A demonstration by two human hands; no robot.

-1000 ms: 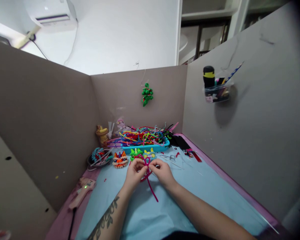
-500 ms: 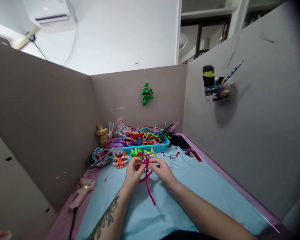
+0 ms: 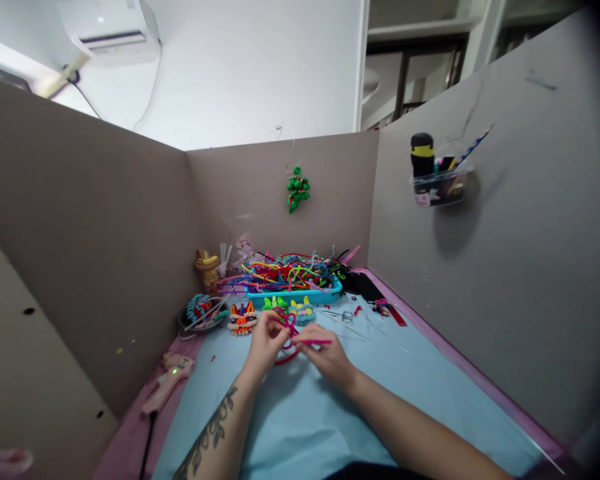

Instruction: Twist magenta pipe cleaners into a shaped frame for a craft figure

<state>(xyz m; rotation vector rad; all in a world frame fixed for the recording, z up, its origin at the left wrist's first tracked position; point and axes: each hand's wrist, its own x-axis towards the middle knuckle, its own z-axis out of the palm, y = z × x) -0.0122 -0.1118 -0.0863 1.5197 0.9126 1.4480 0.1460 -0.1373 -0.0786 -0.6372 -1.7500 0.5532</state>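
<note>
Between my two hands is a magenta pipe cleaner bent into several loops. My left hand pinches the looped part at its left side, thumb against fingers. My right hand is closed on the pipe cleaner's straight end, which lies across the fingers and points right. Just beyond the hands stand small pipe-cleaner figures: an orange and cream one, a green one partly hidden by the loops, and a blue and yellow one.
A blue tray heaped with coloured pipe cleaners stands at the back. Scissors lie to its front right. At left are a dark bowl and a pink glue gun with a lit green light. Grey panels enclose three sides.
The pipe cleaner's free end, which hung down toward me, now points right across my right hand. My right hand has turned and closed on it. The left still pinches the loops.
</note>
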